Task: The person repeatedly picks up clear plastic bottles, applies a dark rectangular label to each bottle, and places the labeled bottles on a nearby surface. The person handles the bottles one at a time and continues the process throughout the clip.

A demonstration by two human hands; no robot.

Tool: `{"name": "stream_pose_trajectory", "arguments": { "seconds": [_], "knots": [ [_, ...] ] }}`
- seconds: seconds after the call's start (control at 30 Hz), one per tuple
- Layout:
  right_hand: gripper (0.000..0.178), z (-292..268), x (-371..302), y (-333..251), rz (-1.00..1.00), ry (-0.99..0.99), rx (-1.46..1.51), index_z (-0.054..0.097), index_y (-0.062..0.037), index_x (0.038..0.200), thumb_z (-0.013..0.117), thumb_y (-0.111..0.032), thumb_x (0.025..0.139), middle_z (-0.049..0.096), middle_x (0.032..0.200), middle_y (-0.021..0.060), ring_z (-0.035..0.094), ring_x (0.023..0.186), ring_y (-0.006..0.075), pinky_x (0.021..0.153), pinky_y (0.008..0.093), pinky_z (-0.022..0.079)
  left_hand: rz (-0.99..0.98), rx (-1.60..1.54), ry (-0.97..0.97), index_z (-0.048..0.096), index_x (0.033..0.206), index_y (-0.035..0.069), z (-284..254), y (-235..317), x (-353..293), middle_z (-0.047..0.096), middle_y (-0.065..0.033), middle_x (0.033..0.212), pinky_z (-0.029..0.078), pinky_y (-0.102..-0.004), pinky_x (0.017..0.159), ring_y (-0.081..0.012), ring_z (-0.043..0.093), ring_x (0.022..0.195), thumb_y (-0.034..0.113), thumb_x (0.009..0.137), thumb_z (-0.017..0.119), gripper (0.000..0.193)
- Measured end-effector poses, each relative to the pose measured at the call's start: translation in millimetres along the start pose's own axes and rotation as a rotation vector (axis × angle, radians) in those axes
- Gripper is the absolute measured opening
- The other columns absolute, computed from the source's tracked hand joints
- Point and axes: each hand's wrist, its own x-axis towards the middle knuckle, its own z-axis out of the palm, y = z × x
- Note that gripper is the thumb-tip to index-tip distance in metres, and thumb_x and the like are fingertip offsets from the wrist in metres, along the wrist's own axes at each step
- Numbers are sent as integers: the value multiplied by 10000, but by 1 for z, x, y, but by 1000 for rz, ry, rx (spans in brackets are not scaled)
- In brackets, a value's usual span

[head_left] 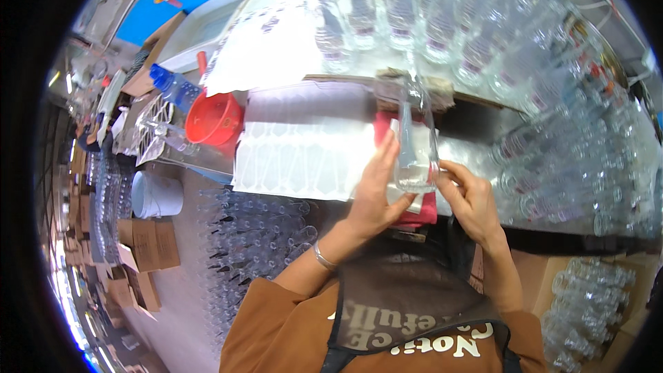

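A clear glass bottle (pixel 416 141) lies lengthwise in front of me over a pink-red cloth (pixel 423 213), its neck pointing away. My left hand (pixel 375 190) is against the bottle's left side, fingers long and straight, thumb by the base. A small white strip shows at those fingertips. My right hand (pixel 472 200) has its bent fingers and thumb on the bottle's lower right side, where a small reddish mark shows. Left of the bottle, a white sheet of bottle-shaped labels (pixel 304 159) lies flat on the table.
Many upright glass bottles (pixel 400 10) crowd the table's far and right sides. A red bucket (pixel 214 119) and a blue-capped plastic bottle (pixel 174 86) stand at left. More bottles (pixel 259 235) cover the floor at lower left; a cardboard box of bottles (pixel 587 304) sits at lower right.
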Motion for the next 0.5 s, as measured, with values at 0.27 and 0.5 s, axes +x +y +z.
{"name": "stream_pose_trajectory", "arguments": {
  "seconds": [0.27, 0.5],
  "knots": [
    [317, -3, -2, 14, 50, 110, -224, 684, 4, 1160, 721, -147, 884, 753, 914, 131, 511, 502, 123, 517, 298, 432, 24, 253, 191, 519, 1406, 4, -94, -64, 42, 447, -223, 1520, 343, -446, 1159, -375, 432, 1410, 137, 820, 790, 659],
    [261, -18, 2, 20, 91, 270, -186, 694, 29, 1114, 704, -146, 920, 741, 852, 93, 568, 615, 62, 576, 223, 445, -246, 674, 195, 506, 1410, -26, -175, -192, 197, 384, -259, 1547, 284, -528, 1164, -386, 379, 1431, 458, 926, 634, 696]
  ]
}}
